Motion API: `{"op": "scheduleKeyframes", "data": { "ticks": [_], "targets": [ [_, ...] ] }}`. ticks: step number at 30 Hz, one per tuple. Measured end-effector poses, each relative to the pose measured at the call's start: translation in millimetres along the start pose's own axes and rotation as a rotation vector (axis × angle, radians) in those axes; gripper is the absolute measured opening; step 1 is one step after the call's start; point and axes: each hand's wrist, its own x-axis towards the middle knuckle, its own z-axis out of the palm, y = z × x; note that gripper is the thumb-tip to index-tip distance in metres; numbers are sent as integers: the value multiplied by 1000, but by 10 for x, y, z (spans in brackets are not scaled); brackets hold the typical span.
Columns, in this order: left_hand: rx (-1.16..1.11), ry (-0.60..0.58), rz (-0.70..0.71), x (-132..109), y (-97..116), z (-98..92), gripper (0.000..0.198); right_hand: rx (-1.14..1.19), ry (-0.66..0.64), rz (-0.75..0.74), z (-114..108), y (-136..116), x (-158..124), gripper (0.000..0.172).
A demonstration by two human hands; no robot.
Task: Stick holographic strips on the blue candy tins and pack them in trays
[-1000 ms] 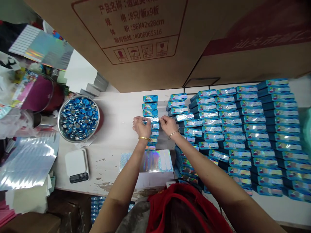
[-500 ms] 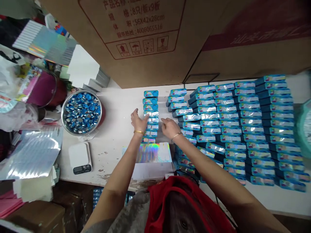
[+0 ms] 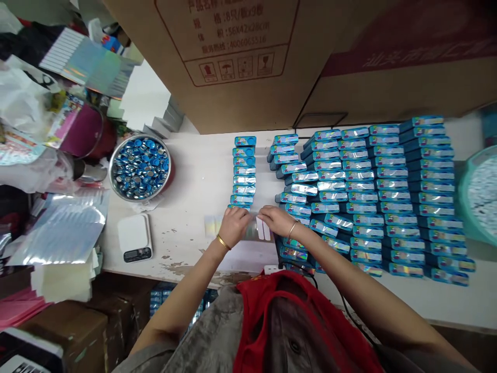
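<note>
A shiny sheet (image 3: 251,233) with pale strips near its right end lies across the pale stack before me. My left hand (image 3: 235,227) is closed, its fingers bunched at the sheet's upper edge. My right hand (image 3: 277,220) pinches at the same edge, fingertips close to the left ones, above the white strips. Exactly what lies between the fingertips is hidden. Just beyond my hands runs a column of small blue boxes (image 3: 244,171); the top few show round recesses, those nearer me bright shiny labels. My left hand covers the near end of this column.
Many more blue boxes (image 3: 359,186) stand in rows to the right. At left are a metal bowl (image 3: 140,168) of blue-and-silver round caps and a white scale (image 3: 135,237). Large cartons (image 3: 248,103) wall off the back. A teal basin (image 3: 479,191) sits far right.
Both hands have come back toward me from the blue box column to the shiny sheet and closed at its edge. More labelled boxes show where my left hand was. The view has shifted slightly.
</note>
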Motion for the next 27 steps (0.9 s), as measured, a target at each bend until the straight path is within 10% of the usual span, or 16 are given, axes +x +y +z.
{"op": "scheduleKeyframes", "data": {
  "ticks": [9,15,21,27],
  "targets": [
    [17,158,0,-199,129,87,20,90,-26,72,-19,77,139,30],
    [-390,300,-108,-357,428,-355,8,-5,-6,103,29,104,136,29],
    [-1047,796,-705,296,236,-699,21,502,558,12,-113,-153,128,51],
    [-1384,762,-786,972,-41,-552,26,748,641,130,-357,-242,562,43]
  ]
}}
